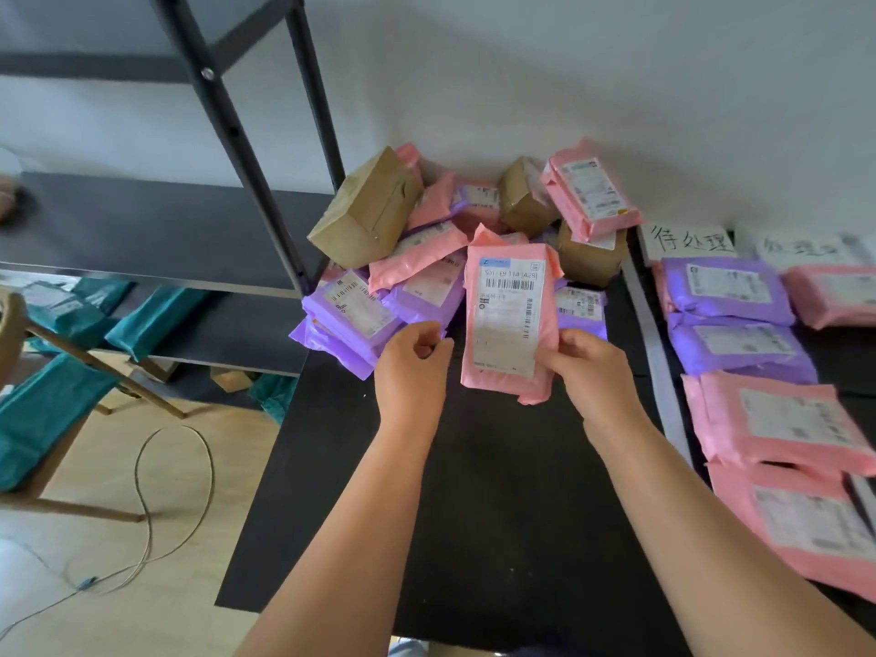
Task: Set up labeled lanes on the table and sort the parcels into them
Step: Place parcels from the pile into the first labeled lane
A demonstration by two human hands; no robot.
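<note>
Surface: black top (497,490), bare below the held pink parcel (507,324).
Right hand (583,367): its grip is clamped on the held pink parcel's lower right edge, thumb over the white label.
Left hand (412,367): just left of the held pink parcel, not touching it. The grip is closed, fingers curled to the thumb, with nothing seen in it.
Held parcel: upright, label facing the camera, lifted in front of the pile.
Label text: top line reads roughly "501 … 114 [A29]" above barcodes; the rest is too small to read.
Sorted lane: right of the held pink parcel, pink mailers (777,419) lie nearest and purple mailers (725,291) farther back.
Divider: a grey tape strip (659,367) runs between the held pink parcel and that lane.
Pile (426,258): behind the held pink parcel, unsorted pink and purple mailers with brown cardboard boxes (365,211), heaped against the wall.
Lane sign (687,241): right of and behind the held pink parcel, handwritten "待处理".
Second sign (801,248): farther right, only partly legible.
Shelf rack (227,111): left of the held pink parcel, black frame, with teal parcels (47,405) lower down.
Floor: a thin cable (175,490) loops to the lower left.
</note>
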